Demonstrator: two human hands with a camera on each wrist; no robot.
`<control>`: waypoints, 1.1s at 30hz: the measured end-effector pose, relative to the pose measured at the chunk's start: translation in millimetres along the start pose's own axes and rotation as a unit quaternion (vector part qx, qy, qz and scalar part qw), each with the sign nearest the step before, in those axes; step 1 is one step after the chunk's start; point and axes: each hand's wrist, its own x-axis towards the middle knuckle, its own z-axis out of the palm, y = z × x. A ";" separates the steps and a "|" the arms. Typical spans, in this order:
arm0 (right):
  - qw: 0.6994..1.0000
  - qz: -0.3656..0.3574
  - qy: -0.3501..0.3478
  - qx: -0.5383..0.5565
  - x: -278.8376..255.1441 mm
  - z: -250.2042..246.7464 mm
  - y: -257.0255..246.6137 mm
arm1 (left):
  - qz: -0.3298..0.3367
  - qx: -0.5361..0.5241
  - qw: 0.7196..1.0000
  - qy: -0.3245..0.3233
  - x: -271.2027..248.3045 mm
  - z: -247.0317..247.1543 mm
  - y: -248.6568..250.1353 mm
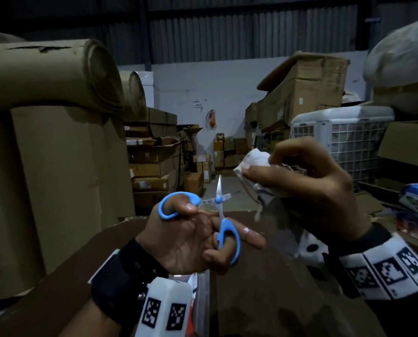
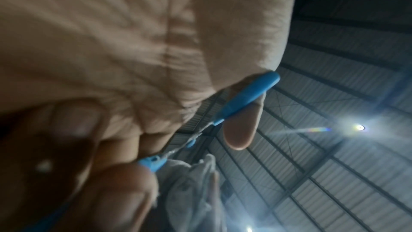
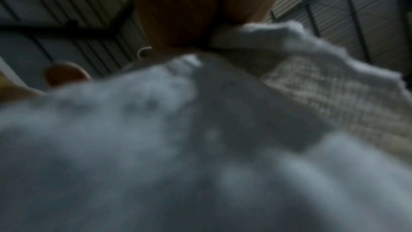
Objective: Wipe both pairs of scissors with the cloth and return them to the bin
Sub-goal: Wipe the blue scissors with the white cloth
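Observation:
Blue-handled scissors (image 1: 218, 199) are held up in my left hand (image 1: 198, 237), thumb through one loop and fingers through the other, blades spread apart and pointing away. The left wrist view shows the same scissors (image 2: 245, 98) from below, blurred. My right hand (image 1: 298, 188) grips a bunched white cloth (image 1: 256, 161) just right of and slightly above the blades, apart from them. In the right wrist view the cloth (image 3: 200, 138) fills nearly the whole picture. A second pair of scissors is not visible.
A brown cardboard surface (image 1: 263, 288) lies below my hands. Part of a clear container (image 1: 201, 295) shows beneath my left wrist. Big cardboard rolls (image 1: 52, 98) stand at left, stacked boxes (image 1: 300, 91) and a white crate (image 1: 336, 137) at right.

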 end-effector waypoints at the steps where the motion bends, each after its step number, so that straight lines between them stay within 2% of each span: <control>1: 1.000 -0.018 0.003 0.012 3.9 -1.0 -9.5 | 0.005 0.006 1.000 0.015 -0.4 -0.7 -0.1; 4: 0.997 -0.069 -0.035 0.025 7.2 3.6 -24.4 | 0.012 0.026 0.999 0.034 -0.7 2.9 0.4; 10: 0.992 -0.034 -0.110 -0.058 -12.0 17.3 11.3 | -0.006 0.049 0.999 0.015 2.8 2.4 -3.8; 12: 0.991 0.002 -0.113 -0.065 -20.8 17.8 22.2 | -0.001 0.044 0.999 0.009 3.6 2.4 -3.1; 15: 0.992 0.096 -0.078 0.001 -29.8 16.0 30.3 | 0.014 0.058 0.997 0.038 3.5 -0.4 -2.3; 19: 0.978 0.190 -0.058 0.054 -48.4 9.4 23.2 | 0.020 0.147 0.979 0.141 6.4 -1.8 -3.9; 22: 0.964 0.256 -0.048 0.060 -78.9 8.5 16.9 | 0.013 0.241 0.946 0.214 10.4 3.8 -5.7; 25: 0.948 0.311 -0.028 0.063 -110.4 11.4 15.3 | -0.004 0.385 0.892 0.239 15.2 16.4 -6.2; 27: 0.943 0.324 -0.029 0.068 -121.6 12.3 14.4 | -0.004 0.472 0.838 0.273 19.7 25.7 -8.5; 28: 0.944 0.322 -0.031 0.066 -124.8 11.9 14.2 | -0.001 0.539 0.790 0.292 22.1 29.3 -10.8; 30: 0.948 0.309 -0.022 0.069 -126.9 8.4 11.0 | -0.001 0.680 0.664 0.311 26.1 39.8 -15.1; 33: 0.939 0.318 0.017 0.126 -119.2 -1.1 1.2 | -0.025 0.799 0.512 0.316 30.9 52.4 -17.6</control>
